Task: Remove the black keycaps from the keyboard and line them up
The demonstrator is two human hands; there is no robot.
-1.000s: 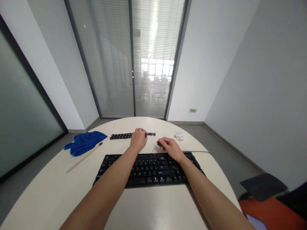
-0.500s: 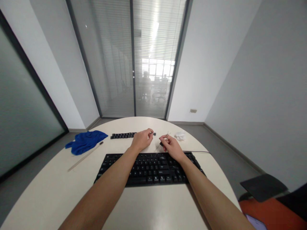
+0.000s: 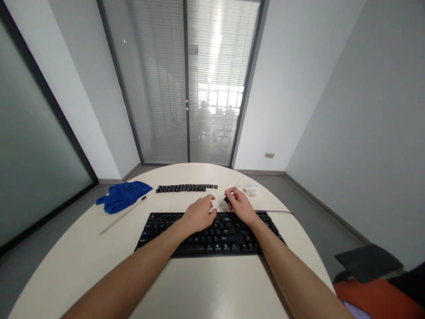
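A black keyboard (image 3: 212, 241) lies across the table in front of me. My left hand (image 3: 200, 214) is over its far edge, thumb and fingers apart, with nothing visible in them. In my right hand (image 3: 239, 206), above the keyboard's far right part, is a wire keycap puller (image 3: 226, 200). Its small black body is pinched between the fingers, and thin wires stick out at both ends. Beyond my left hand, several loose black keycaps (image 3: 181, 188) are lined up in two rows on the table.
On the left are a blue cloth (image 3: 124, 196) and a thin brush (image 3: 122, 216) with a dark tip. A crumpled white tissue (image 3: 251, 190) lies at the back right. The keyboard cable (image 3: 277, 211) runs right. An orange-seated chair (image 3: 375, 294) stands beside the round white table (image 3: 199, 283).
My left hand has pulled back from the end of the keycap rows to the keyboard, its fingers opening. My right hand stays nearly in place with the puller.
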